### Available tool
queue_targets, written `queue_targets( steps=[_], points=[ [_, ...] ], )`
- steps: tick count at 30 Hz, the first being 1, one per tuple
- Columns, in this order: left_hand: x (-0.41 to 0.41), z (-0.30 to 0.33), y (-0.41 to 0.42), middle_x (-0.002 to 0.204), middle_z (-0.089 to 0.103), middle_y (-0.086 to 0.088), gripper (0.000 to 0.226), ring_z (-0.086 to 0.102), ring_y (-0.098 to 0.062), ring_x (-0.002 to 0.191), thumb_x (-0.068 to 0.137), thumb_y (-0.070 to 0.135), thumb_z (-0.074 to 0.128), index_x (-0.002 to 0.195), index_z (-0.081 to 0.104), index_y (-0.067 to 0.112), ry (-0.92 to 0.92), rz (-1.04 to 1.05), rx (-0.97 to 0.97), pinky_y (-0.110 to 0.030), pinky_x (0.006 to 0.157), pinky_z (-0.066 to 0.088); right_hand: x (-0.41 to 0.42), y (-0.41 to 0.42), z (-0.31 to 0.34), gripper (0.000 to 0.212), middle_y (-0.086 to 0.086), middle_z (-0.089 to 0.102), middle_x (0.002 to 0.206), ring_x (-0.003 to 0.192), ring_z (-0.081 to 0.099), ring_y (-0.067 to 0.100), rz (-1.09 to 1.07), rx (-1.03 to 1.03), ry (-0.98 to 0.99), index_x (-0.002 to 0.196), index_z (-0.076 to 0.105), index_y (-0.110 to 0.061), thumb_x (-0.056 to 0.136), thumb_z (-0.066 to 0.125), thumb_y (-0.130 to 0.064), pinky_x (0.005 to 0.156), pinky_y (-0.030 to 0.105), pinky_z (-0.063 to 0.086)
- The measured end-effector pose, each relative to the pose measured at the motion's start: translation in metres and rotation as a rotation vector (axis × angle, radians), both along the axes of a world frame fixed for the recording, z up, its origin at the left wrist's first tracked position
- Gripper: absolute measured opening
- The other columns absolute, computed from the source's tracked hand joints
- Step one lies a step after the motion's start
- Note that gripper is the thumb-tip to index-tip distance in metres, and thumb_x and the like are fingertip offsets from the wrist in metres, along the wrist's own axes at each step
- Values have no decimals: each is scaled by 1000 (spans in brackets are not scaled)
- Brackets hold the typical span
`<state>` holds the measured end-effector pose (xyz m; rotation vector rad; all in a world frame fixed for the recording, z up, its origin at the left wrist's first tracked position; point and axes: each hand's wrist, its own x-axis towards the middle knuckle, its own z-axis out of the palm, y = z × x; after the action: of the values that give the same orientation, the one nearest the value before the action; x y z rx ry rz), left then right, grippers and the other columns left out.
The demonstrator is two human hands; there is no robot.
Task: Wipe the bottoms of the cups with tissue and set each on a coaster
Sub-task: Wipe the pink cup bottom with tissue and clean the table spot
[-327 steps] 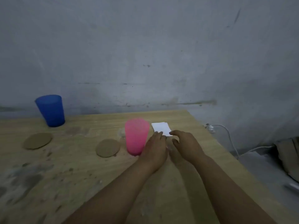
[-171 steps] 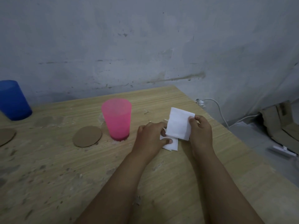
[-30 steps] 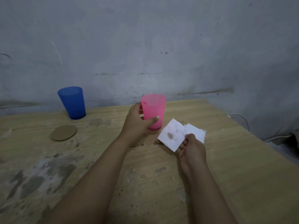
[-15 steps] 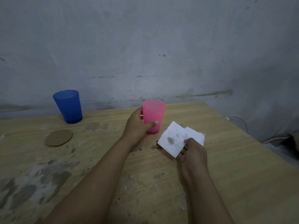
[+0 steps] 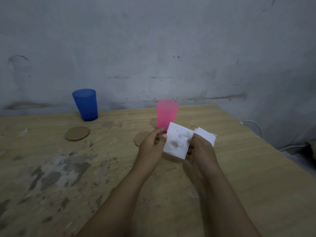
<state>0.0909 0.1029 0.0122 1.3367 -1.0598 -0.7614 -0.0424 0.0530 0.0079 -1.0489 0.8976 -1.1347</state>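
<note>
**Pink cup lifted, tissue brought up under it**

Since 0.5 s ago the left hand has raised the pink cup off the table toward frame centre, and the right hand has swung the stained tissue in against the cup's lower part. Near coaster, hidden before, now shows just left of the left hand.

Left hand: fingers curled round the cup's base, gripping it; cup upright, mouth up. Right hand: thumb & fingers pinch the tissue's right edge; sheet hangs in front of the cup bottom, brown smudges facing cam. Whether tissue touches the bottom: can't tell. Spare tissues lie on the table behind the right hand.

Blue cup stands upright at upper left by the wall, directly on the table. Far coaster lies bare in front of it, near but apart.
</note>
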Motion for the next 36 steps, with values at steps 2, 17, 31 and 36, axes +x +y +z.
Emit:
queue_targets(
  steps=[2, 17, 31, 36],
  points=[
    [1, -5, 7, 108, 68, 7, 30, 64, -10, 99, 92, 21, 57, 122, 62, 18, 104, -41, 7, -28, 88, 52, -6, 1, 3, 34, 14, 73, 94, 95, 67, 37, 32, -49, 65, 88, 73, -20, 79, 42, -11, 84, 57, 53],
    [9, -16, 3, 84, 75, 2, 26, 69, -12, 74, 88, 9, 59, 84, 77, 27, 284, -133, -9, -24, 55, 52, -16, 12, 8, 30, 5, 74, 97, 95, 69, 25, 190, -191, 250, 87, 75, -13, 87, 46, -3, 82, 40, 57],
    [9, -18, 0, 86, 75, -5, 11, 70, -17, 81, 85, 16, 66, 82, 76, 19, 361, -143, 17, -31, 71, 56, -14, 19, 17, 14, -15, 65, 114, 96, 55, -17, 112, -473, 618, 87, 76, -19, 83, 64, -11, 76, -1, 39],
    [10, -20, 0, 88, 75, -6, 13, 71, -18, 79, 84, 9, 67, 94, 71, 16, 394, -109, 2, -25, 60, 55, -6, 28, 16, 28, -20, 54, 115, 111, 39, -3, 25, -716, 819, 99, 72, -21, 71, 74, -19, 89, 4, 29]
  ],
)
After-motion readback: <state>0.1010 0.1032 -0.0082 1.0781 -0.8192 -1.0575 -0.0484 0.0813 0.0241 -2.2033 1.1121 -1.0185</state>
